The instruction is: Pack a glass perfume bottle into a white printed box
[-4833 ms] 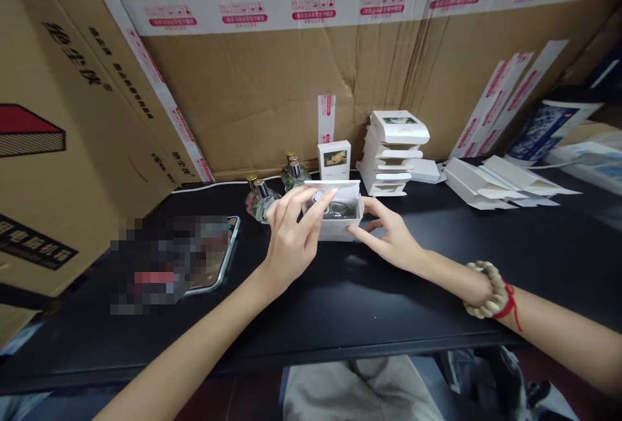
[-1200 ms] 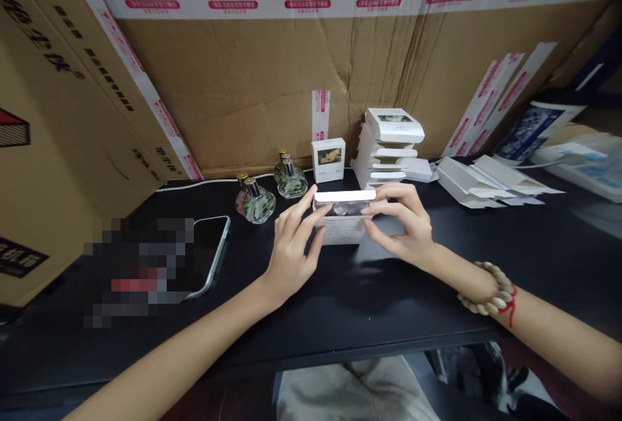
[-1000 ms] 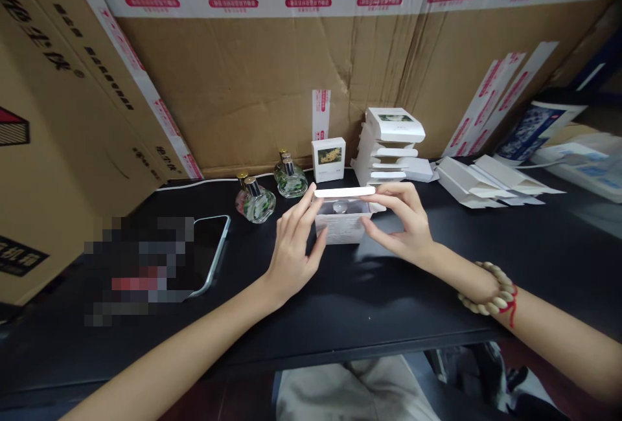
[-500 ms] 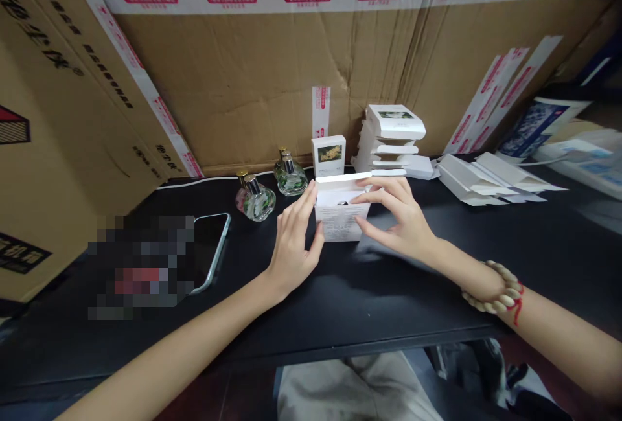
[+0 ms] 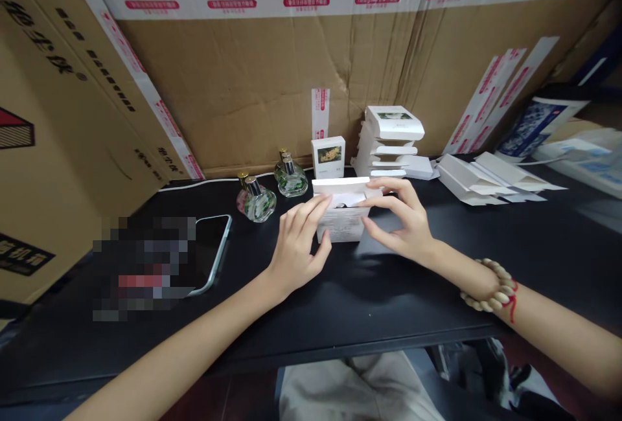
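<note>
A small white carton (image 5: 341, 223) with printed text on its near side stands on the black table between my hands, its top flap raised. Inside the opening, white card with a dark rounded spot shows. My left hand (image 5: 299, 243) is closed on the carton's left side, fingertips at the top edge and thumb low on the near face. At the right edge, my right hand (image 5: 401, 220) grips the carton, with fingers on the side flap and thumb against the near face. Behind it stands a closed white box (image 5: 328, 157) with a flower picture.
Glass perfume bottles (image 5: 259, 204) with gold and silver caps stand to the left, beside a phone (image 5: 214, 249). A stack of white boxes (image 5: 394, 123) and flattened cartons (image 5: 473, 178) lie to the right. Cardboard walls (image 5: 253, 84) rise at the back and left.
My left fingers have moved right, from the carton's left edge onto its top opening. My right hand has shifted slightly right at the side flap. The raised top flap tilts a little further back.
</note>
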A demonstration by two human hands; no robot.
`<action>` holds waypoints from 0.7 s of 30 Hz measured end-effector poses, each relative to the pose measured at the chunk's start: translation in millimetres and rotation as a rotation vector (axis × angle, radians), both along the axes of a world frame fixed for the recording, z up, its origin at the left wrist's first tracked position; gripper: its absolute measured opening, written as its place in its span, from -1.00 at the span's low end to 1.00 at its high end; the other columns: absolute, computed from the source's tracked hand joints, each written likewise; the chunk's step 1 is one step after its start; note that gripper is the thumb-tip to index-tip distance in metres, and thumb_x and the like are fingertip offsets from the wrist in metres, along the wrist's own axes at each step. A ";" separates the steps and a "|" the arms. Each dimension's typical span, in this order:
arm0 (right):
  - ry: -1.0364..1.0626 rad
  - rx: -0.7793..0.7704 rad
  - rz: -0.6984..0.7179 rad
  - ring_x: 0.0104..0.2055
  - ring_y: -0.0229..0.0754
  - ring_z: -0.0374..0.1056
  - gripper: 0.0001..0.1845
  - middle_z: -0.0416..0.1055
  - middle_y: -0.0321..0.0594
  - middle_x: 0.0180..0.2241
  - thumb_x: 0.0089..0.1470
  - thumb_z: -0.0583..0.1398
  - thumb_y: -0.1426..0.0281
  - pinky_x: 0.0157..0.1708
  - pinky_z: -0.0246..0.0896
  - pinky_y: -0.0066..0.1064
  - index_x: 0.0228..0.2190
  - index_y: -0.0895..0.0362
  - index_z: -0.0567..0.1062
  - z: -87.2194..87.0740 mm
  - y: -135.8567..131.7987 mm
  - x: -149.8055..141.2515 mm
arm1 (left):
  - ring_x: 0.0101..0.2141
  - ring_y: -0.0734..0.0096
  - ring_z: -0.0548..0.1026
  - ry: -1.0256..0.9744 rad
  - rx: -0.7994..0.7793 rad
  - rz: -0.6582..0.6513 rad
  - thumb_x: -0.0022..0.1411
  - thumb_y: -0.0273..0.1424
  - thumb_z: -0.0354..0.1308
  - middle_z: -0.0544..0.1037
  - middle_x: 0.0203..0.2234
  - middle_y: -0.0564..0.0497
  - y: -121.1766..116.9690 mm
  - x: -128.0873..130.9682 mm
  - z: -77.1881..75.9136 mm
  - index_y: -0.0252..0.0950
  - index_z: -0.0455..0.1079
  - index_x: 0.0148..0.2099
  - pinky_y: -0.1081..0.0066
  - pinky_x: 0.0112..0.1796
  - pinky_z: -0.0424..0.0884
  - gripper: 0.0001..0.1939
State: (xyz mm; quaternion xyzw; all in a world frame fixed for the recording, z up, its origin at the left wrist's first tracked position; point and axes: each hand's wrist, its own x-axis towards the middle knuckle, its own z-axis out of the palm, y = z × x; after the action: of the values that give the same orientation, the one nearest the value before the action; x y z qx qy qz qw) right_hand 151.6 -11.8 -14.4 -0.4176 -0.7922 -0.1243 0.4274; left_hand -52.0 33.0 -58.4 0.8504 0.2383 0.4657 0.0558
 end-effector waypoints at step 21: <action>-0.147 -0.030 0.100 -0.02 -0.13 0.37 -0.56 0.47 -0.18 -0.09 0.09 0.14 0.56 -0.11 0.29 -0.25 0.02 0.05 0.37 -3.7 0.6 -3.6 | 0.11 0.12 0.20 0.022 -0.155 -0.082 0.17 -0.48 0.06 0.11 0.23 -0.29 6.3 -2.0 1.5 -0.30 0.14 0.12 0.12 0.03 0.17 -0.55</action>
State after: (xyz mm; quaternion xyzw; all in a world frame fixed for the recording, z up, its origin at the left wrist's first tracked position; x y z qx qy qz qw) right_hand 147.9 -11.1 -18.1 -0.3737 -0.8430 -0.1211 0.3674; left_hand -54.0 39.3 -56.9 0.8577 0.2391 0.4338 0.1380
